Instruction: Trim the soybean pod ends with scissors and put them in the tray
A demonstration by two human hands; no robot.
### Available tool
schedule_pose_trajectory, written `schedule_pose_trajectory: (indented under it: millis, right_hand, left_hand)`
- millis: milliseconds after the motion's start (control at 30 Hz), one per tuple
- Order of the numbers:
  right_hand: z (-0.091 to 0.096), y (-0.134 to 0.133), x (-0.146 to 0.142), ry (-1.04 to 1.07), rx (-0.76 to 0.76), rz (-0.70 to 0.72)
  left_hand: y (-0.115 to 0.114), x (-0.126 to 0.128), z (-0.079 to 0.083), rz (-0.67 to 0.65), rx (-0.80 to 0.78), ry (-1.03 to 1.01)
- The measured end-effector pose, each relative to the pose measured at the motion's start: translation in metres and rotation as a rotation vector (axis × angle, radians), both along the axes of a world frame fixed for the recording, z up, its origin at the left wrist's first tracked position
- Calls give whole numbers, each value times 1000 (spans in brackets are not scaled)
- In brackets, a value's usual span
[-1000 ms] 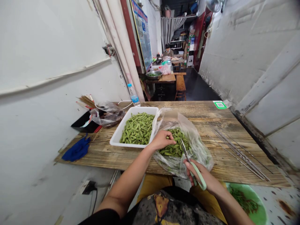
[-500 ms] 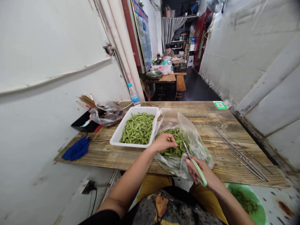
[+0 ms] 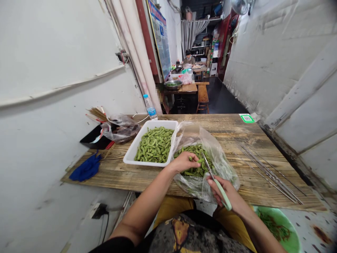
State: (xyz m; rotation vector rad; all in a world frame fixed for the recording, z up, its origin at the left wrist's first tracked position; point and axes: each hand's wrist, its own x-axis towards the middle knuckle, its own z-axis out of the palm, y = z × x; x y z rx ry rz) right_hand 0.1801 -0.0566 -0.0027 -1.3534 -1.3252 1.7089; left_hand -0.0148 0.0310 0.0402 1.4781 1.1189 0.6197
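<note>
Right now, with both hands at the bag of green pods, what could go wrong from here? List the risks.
1. The scissors in the right hand point their blades close to the left hand, which grips pods; a snip could nick a fingertip.
2. The plastic bag sits at the table near edge; pods might spill off.

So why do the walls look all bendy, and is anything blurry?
Head view: the wide lens bows the white walls near the edges; soft even light, no hard shadows; pale glare on the clear plastic bag of green pods; a small pixelated patch behind the clear water bottle; the right hand on the green-handled scissors looks sharp.
</note>
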Motion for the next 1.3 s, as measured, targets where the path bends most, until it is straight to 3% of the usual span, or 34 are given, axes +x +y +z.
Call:
schedule_pose_trajectory:
  millis: [200,367,467,733,1000,1067,1200,1300]
  right_hand:
    - [-9,3,0,-8,10,-47]
    - [-3,-1,-3,69,-19,-62]
    - [4,-5,-6,25,-20,-35]
    - [9,-3,-14,39,20,-20]
    - [-1,0,-13,37,22,-35]
    - [-7,2,-12,19,14,-60]
    - [-18,3,-6,51,3,-122]
    - [-18,0,-2,73,-16,-135]
  left_hand:
    - [2,1,-12,42,-155,-133]
    - [6,5,-22,282,-246,-450]
    - [6,8,-20,316,-328,-580]
    - [-5,15,-12,223,-330,-473]
    - [-14,14,-12,169,-310,-388]
    - [-10,11,-13,223,-280,-400]
    - [4,3,-12,453,-206,-456]
    - [12,1,-14,389,-259,-389]
